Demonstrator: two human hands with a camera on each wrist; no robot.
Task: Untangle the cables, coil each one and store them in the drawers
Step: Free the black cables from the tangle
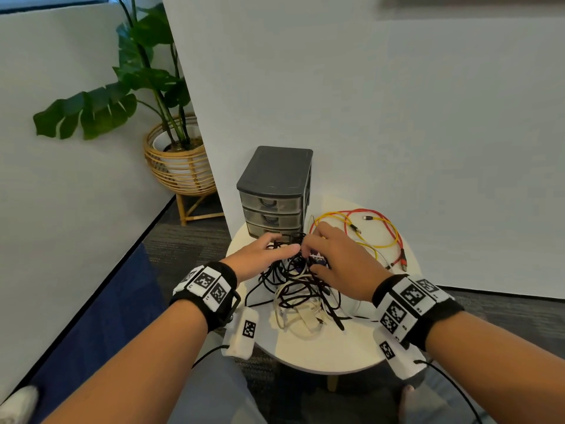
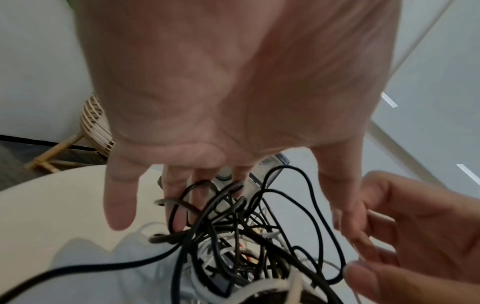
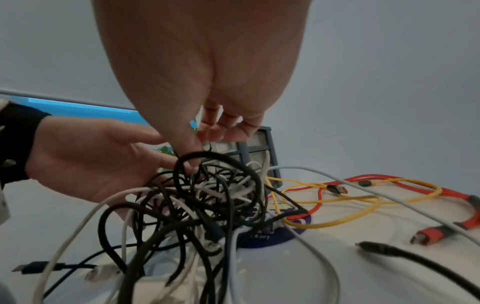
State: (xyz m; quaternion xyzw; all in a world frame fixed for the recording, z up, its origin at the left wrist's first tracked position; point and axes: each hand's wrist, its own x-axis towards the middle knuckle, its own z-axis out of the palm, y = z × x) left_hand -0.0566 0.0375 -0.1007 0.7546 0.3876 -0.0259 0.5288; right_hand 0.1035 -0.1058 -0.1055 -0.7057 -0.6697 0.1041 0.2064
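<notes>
Head view: untangling is under way at the cable tangle (image 1: pixel 301 286) in front of the drawers (image 1: pixel 272 206). Left hand (image 1: pixel 263 255) spreads flat; right hand (image 1: pixel 342 264) seemingly pinches a black loop (image 3: pixel 207 164). Next, tease it free.

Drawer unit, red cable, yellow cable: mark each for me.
drawer unit (image 1: pixel 276 169), head view, on its dark grey top.
red cable (image 1: pixel 392 228), head view, on its outer loop right of the unit.
yellow cable (image 3: pixel 369 216), right wrist view, on its loop lying on the table.
</notes>
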